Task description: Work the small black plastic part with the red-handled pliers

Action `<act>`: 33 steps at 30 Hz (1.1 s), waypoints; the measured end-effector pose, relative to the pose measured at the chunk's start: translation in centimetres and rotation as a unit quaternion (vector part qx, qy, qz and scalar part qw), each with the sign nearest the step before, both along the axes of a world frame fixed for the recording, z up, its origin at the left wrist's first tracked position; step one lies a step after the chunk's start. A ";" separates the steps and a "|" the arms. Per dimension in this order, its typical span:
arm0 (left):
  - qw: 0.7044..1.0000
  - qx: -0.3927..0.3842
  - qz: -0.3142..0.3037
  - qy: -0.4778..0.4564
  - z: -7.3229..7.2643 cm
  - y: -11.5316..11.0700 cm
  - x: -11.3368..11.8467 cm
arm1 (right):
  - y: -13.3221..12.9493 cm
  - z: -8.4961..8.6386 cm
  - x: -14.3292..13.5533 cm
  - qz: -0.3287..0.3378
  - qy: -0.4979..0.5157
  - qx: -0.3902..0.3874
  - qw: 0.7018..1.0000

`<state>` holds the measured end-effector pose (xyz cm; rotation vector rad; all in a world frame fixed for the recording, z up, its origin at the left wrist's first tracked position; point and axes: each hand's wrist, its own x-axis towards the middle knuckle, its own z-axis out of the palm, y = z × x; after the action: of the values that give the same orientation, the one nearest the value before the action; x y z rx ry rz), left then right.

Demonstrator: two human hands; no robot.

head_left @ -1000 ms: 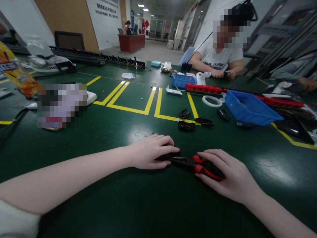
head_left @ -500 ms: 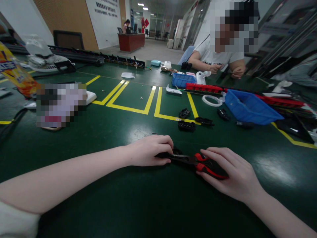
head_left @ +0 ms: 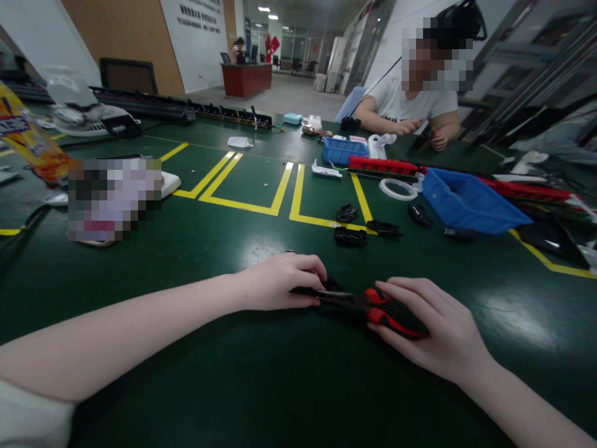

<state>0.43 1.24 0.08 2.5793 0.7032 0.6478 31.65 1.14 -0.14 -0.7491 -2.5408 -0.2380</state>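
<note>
Pliers (head_left: 361, 302) apparently against black part (head_left: 333, 284)

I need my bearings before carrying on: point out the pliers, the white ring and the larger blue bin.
Pliers (head_left: 360, 302): head view, on the pivot.
White ring (head_left: 397, 197): head view, on its near edge.
Larger blue bin (head_left: 478, 214): head view, on its near wall.

One pair of pliers (head_left: 361, 302), three clustered black parts (head_left: 349, 237), two blue bins (head_left: 473, 205) and one white ring (head_left: 397, 197) range toward the worktop's (head_left: 261, 386) far edge.

red-and-black pliers (head_left: 360, 302), green table (head_left: 298, 379), seemingly black part (head_left: 333, 285).
</note>
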 end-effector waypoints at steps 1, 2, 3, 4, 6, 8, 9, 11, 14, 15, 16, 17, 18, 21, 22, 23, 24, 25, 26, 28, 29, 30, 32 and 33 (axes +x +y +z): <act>1.000 0.000 -0.001 -0.001 0.0 0.0 0.0 | 0.0 0.0 0.0 0.000 0.000 0.002 1.000; 1.000 -0.002 0.000 -0.002 0.0 0.0 0.0 | 0.0 0.1 -0.1 -0.001 -0.003 0.000 1.000; 1.000 -0.005 0.001 -0.003 0.0 0.0 -0.1 | 0.0 0.1 -0.1 -0.001 -0.007 -0.003 1.000; 1.000 -0.010 0.002 -0.003 0.0 0.0 -0.1 | -0.1 0.2 -0.2 -0.002 -0.009 -0.006 1.000; 1.000 -0.019 0.002 -0.006 0.0 0.0 -0.1 | -0.1 0.3 -0.2 -0.002 -0.010 -0.011 1.000; 1.000 -0.026 -0.001 -0.005 0.0 0.0 -0.2 | -0.1 0.2 -0.1 0.002 -0.006 -0.018 1.000; 1.000 -0.028 -0.002 -0.005 -0.1 0.0 -0.2 | -0.1 0.2 -0.1 0.004 -0.003 -0.021 1.000; 1.000 -0.029 -0.004 -0.005 -0.1 0.0 -0.3 | -0.1 0.1 0.0 0.006 0.000 -0.025 1.000; 0.999 -0.033 -0.005 -0.006 -0.1 0.0 -0.3 | -0.1 0.1 0.0 0.000 0.001 -0.014 1.000; 0.999 -0.035 -0.004 -0.007 -0.1 0.1 -0.3 | -0.1 0.1 0.0 -0.002 0.000 -0.008 1.000; 0.999 -0.038 -0.004 -0.008 0.0 0.0 -0.2 | -0.1 0.1 0.0 -0.004 -0.002 -0.004 1.000; 0.999 -0.041 -0.004 -0.009 0.0 0.0 -0.2 | -0.1 0.1 0.0 -0.006 -0.004 -0.002 1.000; 0.999 -0.043 -0.004 -0.010 0.1 0.0 -0.2 | -0.1 0.2 0.1 -0.007 -0.005 -0.002 1.000; 0.999 -0.047 -0.004 -0.008 0.2 0.1 -0.2 | -0.1 0.2 0.1 -0.010 -0.001 0.000 1.000; 0.999 -0.047 -0.004 -0.007 0.2 0.1 -0.2 | -0.2 0.1 0.1 -0.010 0.000 0.006 1.000; 0.999 -0.048 -0.004 -0.004 0.2 0.1 -0.2 | -0.2 0.1 0.1 -0.010 0.001 0.013 1.000; 0.999 -0.047 -0.004 -0.002 0.1 0.1 -0.2 | -0.2 0.1 0.1 -0.010 -0.001 0.019 1.000; 0.999 -0.046 -0.005 -0.001 0.1 0.1 -0.2 | -0.2 0.1 0.0 -0.009 -0.005 0.021 1.000; 0.999 -0.044 -0.005 -0.002 0.1 0.2 -0.2 | -0.2 0.2 0.0 -0.009 -0.008 0.021 1.000; 0.999 -0.040 -0.006 -0.005 0.0 0.2 -0.2 | -0.2 0.2 0.0 -0.004 -0.013 0.017 1.000; 0.999 -0.038 -0.008 -0.006 0.0 0.2 -0.2 | -0.2 0.2 0.0 -0.001 -0.015 0.014 1.000; 0.999 -0.037 -0.009 -0.006 0.0 0.2 -0.2 | -0.1 0.2 0.1 0.003 -0.017 0.013 1.000; 0.999 -0.035 -0.010 -0.003 0.0 0.2 -0.2 | -0.1 0.2 0.2 0.009 -0.021 0.015 1.000; 0.999 -0.034 -0.010 -0.001 0.0 0.1 -0.2 | -0.1 0.1 0.2 0.011 -0.021 0.015 1.000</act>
<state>0.27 1.38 0.09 2.5202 0.6858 0.6099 31.84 1.05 -0.02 -0.7121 -2.5776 -0.2884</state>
